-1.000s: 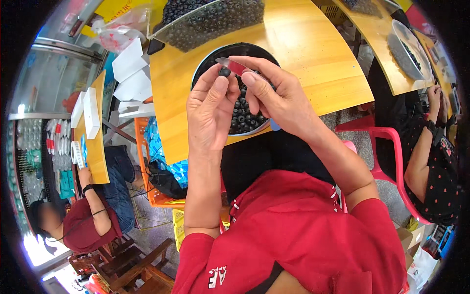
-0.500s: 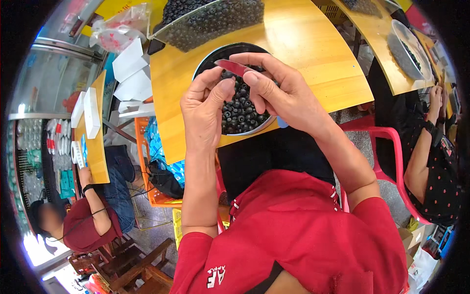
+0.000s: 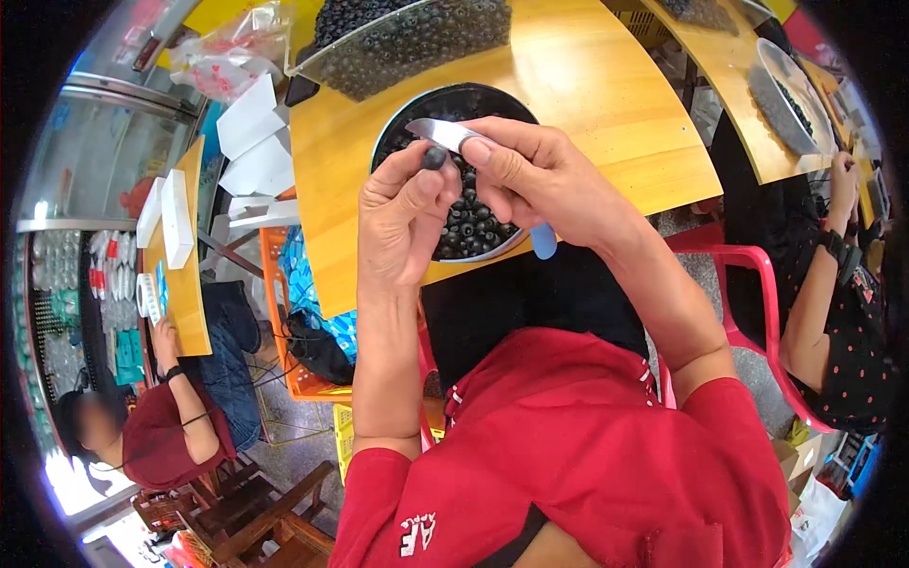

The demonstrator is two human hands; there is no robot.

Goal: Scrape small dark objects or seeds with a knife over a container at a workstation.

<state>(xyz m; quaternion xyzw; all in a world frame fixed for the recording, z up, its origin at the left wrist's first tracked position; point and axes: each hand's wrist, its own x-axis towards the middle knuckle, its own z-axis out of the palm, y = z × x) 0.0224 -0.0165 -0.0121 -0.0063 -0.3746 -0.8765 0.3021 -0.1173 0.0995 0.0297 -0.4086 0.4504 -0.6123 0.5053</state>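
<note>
My left hand (image 3: 407, 204) pinches a small, dark, round bead-like piece (image 3: 433, 158) between thumb and fingertips. In my right hand (image 3: 544, 175) is a knife, its shiny pointed blade (image 3: 437, 132) reaching left just above the dark piece. A blue handle end (image 3: 543, 242) shows below that hand, and the hand hides the middle of the knife. Beneath both hands stands a round bowl (image 3: 383, 142) with a light rim, holding many more dark round pieces (image 3: 469, 227), some showing pale ring-like ends.
A clear-walled bin (image 3: 407, 52) of similar pieces stands at the table's (image 3: 606, 104) far side. White boxes (image 3: 251, 133) and an orange crate (image 3: 301, 379) are at left. One person (image 3: 180, 417) sits left, another (image 3: 824, 312) right near a red chair (image 3: 729, 256).
The dark piece now shows at my left fingertips. The blade has tilted from reddish to bright silver, the right hand dropped slightly, and the blue handle end shows more.
</note>
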